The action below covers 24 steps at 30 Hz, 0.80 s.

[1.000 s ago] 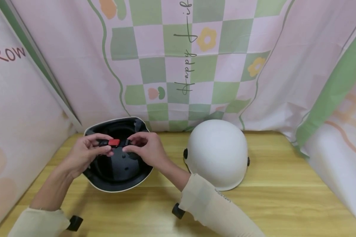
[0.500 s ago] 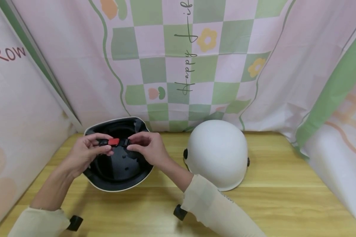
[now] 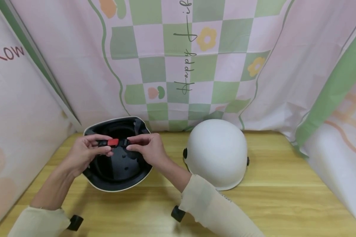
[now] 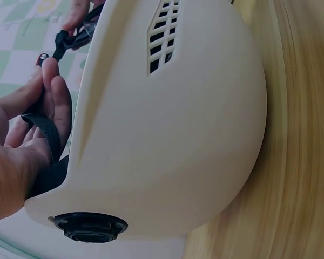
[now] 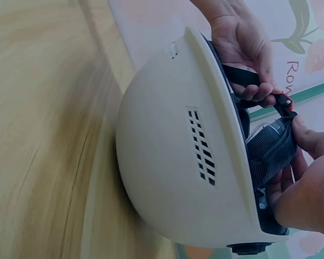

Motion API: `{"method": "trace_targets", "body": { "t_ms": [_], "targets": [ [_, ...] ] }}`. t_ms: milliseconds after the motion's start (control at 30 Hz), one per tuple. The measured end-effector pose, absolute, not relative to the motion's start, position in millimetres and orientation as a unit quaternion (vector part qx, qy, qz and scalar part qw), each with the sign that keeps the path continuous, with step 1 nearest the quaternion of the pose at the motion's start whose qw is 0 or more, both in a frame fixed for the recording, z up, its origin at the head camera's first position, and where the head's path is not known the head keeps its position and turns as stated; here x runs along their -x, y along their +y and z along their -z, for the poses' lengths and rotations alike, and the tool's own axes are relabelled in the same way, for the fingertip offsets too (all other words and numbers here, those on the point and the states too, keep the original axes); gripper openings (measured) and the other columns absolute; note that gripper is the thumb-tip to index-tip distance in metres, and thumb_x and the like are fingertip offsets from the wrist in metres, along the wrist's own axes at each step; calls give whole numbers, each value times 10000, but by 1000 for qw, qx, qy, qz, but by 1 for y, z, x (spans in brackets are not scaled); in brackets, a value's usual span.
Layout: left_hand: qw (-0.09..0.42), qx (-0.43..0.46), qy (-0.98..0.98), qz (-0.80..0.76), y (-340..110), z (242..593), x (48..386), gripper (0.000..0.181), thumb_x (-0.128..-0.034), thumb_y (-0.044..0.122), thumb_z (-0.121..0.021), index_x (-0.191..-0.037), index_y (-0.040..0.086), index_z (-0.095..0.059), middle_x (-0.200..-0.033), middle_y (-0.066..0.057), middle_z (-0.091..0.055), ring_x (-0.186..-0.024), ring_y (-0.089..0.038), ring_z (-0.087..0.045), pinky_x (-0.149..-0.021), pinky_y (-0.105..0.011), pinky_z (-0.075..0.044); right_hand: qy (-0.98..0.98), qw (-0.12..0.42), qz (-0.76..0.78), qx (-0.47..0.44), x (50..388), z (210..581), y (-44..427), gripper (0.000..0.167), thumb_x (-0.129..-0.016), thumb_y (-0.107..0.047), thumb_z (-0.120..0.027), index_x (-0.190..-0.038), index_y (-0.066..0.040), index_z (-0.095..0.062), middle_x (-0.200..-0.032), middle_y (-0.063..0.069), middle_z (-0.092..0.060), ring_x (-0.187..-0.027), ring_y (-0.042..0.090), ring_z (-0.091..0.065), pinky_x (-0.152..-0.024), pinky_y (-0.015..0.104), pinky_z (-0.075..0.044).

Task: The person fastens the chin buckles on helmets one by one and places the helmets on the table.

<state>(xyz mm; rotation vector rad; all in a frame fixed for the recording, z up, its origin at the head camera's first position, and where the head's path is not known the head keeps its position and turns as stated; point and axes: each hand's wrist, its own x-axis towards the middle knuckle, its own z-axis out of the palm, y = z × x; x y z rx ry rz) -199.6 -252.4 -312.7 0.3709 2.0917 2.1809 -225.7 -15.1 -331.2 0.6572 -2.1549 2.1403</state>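
An upturned helmet (image 3: 118, 184) lies on the table at the left, its black inside facing up. Over its opening runs a black strap with a red buckle (image 3: 113, 142). My left hand (image 3: 81, 153) pinches the strap's buckle end from the left; my right hand (image 3: 149, 148) pinches the black part just right of the red piece. In the left wrist view the strap (image 4: 46, 132) loops across the left palm beside the white shell (image 4: 167, 129). The right wrist view shows the ribbed webbing (image 5: 272, 148) at the right fingers, next to the vented shell (image 5: 167, 145).
A second white helmet (image 3: 216, 154) sits dome up on the wooden table (image 3: 273, 204), to the right of the upturned one and close to my right forearm. Behind the table hangs a checked curtain (image 3: 178, 69), with more printed cloth at both sides.
Over the last second my right fingers have shifted slightly right along the strap, showing more of the black part beside the red buckle. My left hand has hardly moved.
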Motion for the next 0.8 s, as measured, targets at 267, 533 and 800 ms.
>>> {"method": "trace_targets", "body": {
  "t_ms": [267, 533, 800],
  "targets": [
    [47, -112, 696, -707, -252, 315, 200, 297, -930, -113, -696, -1012, 154, -797, -779, -67, -737, -728, -175, -768, -776, -264, -612, -682, 15, -702, -205, 225, 335, -17, 209, -848, 14, -830, -1054, 30, -805, -1039, 153, -783, -973, 106, -728, -837, 214, -574],
    [51, -114, 688, -715, -254, 316, 200, 285, -932, -119, -689, -1025, 134, -782, -822, -80, -759, -715, -187, -766, -752, -285, -620, -687, 9, -696, -210, 225, 334, -18, 215, -839, 11, -838, -1051, 22, -809, -1034, 151, -784, -965, 115, -735, -835, 218, -579],
    [45, -121, 710, -692, -250, 316, 200, 280, -927, -109, -701, -1033, 140, -773, -790, -82, -759, -709, -178, -763, -746, -285, -620, -683, -5, -701, -208, 225, 336, -20, 224, -826, 34, -839, -1048, 38, -805, -1030, 166, -782, -942, 146, -752, -827, 238, -592]
  ]
}}
